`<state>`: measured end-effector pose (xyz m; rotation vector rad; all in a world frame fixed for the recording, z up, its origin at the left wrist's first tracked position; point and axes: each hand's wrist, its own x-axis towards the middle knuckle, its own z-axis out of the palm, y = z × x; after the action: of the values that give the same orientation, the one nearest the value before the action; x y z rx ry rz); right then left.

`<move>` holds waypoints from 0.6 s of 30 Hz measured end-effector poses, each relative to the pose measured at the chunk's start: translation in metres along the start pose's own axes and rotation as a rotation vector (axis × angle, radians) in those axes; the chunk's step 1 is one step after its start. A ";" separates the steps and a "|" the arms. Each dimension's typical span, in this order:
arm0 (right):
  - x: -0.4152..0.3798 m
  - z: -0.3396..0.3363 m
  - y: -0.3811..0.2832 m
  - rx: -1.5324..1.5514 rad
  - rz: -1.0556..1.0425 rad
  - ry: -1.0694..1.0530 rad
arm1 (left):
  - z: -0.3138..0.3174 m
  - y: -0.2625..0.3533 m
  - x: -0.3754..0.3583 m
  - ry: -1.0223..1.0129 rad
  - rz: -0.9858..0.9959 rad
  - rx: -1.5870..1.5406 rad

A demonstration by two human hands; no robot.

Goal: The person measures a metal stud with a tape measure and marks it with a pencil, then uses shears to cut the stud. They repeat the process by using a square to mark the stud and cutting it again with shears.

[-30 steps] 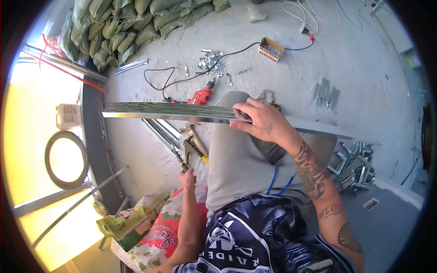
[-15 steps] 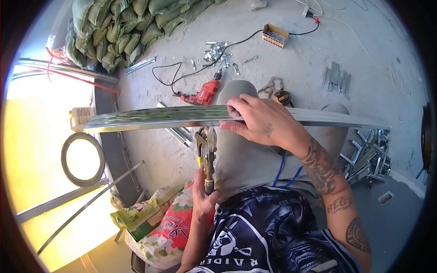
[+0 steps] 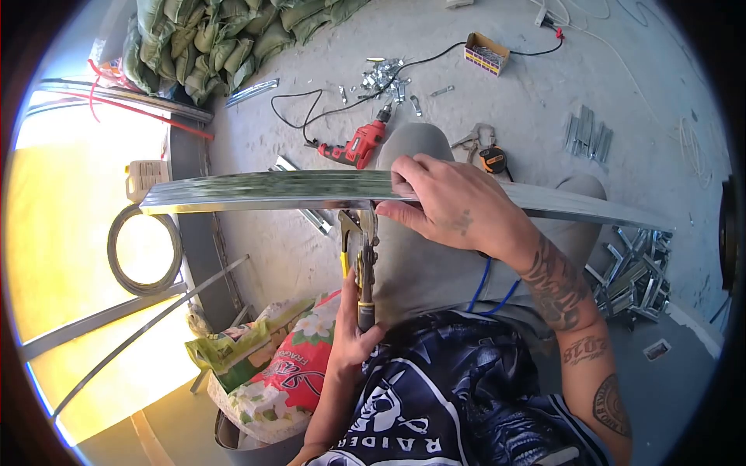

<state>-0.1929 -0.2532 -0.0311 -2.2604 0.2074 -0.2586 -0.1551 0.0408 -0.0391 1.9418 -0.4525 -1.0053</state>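
Note:
A long, shiny metal channel (image 3: pixel 272 186) lies across the view above my knees. My right hand (image 3: pixel 454 194) grips it near its middle, fingers over the far edge and thumb along the near one. Below it, my left hand (image 3: pixel 353 330) is closed around the handle of a plier-like tool (image 3: pixel 367 268) with yellow and dark grey grips. The tool's jaws are right at the channel's near edge, left of my right thumb; their tips are partly hidden there.
Beyond the channel lie a red corded drill (image 3: pixel 353 147), a metal clamp (image 3: pixel 474 138) and a tape measure (image 3: pixel 493 159). Small metal pieces (image 3: pixel 385 78), a box of fasteners (image 3: pixel 487 54) and cut channel pieces (image 3: pixel 633 272) lie around. Stacked sandbags (image 3: pixel 210 39) stand at far left.
The plier-like tool in my left hand has come up to the channel's near edge. The channel's left part sits slightly higher in view; my right hand keeps its grip. The view has shifted slightly.

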 end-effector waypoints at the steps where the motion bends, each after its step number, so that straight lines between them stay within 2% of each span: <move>1: 0.000 0.000 -0.001 0.002 -0.002 -0.004 | 0.000 -0.002 -0.001 0.003 -0.002 -0.002; 6: 0.000 -0.002 -0.005 0.039 0.007 0.011 | -0.002 -0.007 -0.004 0.009 0.034 0.054; 10: 0.004 -0.006 -0.009 0.059 0.029 -0.073 | -0.003 0.008 -0.008 0.023 0.049 0.082; 13: 0.008 -0.004 -0.007 0.116 0.015 -0.062 | 0.000 0.014 -0.012 0.025 -0.053 0.024; 15: 0.010 -0.008 -0.009 0.107 0.055 -0.123 | 0.000 0.016 -0.012 0.009 -0.003 0.020; 18: 0.012 -0.008 -0.012 0.068 0.044 -0.104 | 0.001 0.022 -0.011 0.023 0.013 0.037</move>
<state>-0.1824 -0.2544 -0.0154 -2.1927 0.1901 -0.1228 -0.1606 0.0355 -0.0162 1.9790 -0.4725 -0.9713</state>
